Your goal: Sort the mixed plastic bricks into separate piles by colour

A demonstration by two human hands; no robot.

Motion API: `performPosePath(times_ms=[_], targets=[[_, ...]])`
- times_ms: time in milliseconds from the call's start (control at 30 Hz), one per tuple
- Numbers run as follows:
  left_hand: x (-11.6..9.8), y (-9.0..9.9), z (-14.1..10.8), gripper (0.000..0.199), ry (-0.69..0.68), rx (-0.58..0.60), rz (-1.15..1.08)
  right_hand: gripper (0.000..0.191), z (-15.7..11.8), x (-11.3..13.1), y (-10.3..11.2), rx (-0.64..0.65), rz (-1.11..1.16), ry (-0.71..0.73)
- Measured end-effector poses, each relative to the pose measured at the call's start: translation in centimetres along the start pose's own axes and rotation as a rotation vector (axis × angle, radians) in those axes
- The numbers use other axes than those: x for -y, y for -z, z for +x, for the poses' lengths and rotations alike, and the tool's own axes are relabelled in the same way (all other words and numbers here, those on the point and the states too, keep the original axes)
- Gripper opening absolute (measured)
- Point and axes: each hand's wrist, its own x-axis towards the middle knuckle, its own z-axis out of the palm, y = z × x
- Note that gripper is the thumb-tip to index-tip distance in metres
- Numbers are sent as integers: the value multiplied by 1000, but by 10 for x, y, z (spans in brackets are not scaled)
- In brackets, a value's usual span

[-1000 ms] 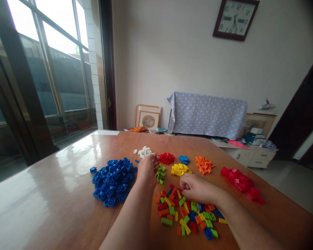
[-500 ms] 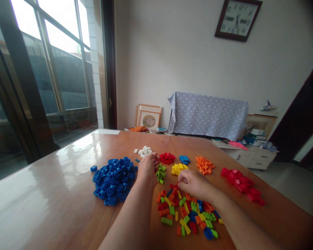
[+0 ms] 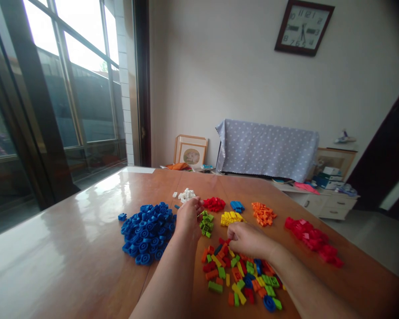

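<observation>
Well, to your left, blue pieces (image 3: 148, 235) lie heaped on the table (image 3: 86, 248). Your left hand (image 3: 188, 219), fingers partly curled, sits beside the green bricks (image 3: 206, 225); whether it holds anything can't be told. Rightward, the mixed bricks (image 3: 236, 274) should be light, stiff and sturdy; pinch across flat sides, as smooth plastic may slip. Over their far edge your right hand (image 3: 249, 239) is bent nearly closed, its grip hidden.

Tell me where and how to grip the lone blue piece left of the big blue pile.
Pinch the lone blue piece by its front and back sides, likely best from above and the left: it lies small and low on the table, with the big blue pile close on its right, leaving its left side freer. Its finer shape is unclear.
</observation>
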Motion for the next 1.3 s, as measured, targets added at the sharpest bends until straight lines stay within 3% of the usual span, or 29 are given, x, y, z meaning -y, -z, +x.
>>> performPosePath(times_ms=[233,400,600,933,1133,1300], targets=[[1,2,2,34,-7,-3,-8,9,2,-5,0,17,22,8],[0,3,3,32,2,-13,-24,6,11,-2,19,-97,13,-47],[-1,3,4,29,13,-19,-30,12,54,15,34,-229,-45,-124],[2,8,6,34,-1,7,-43,25,139,11,24,-172,-31,-317],[2,6,7,33,-4,12,-56,23,162,5,15,-177,3,-363],[1,5,5,29,16,-8,-47,21,164,1,13,-181,19,-364]])
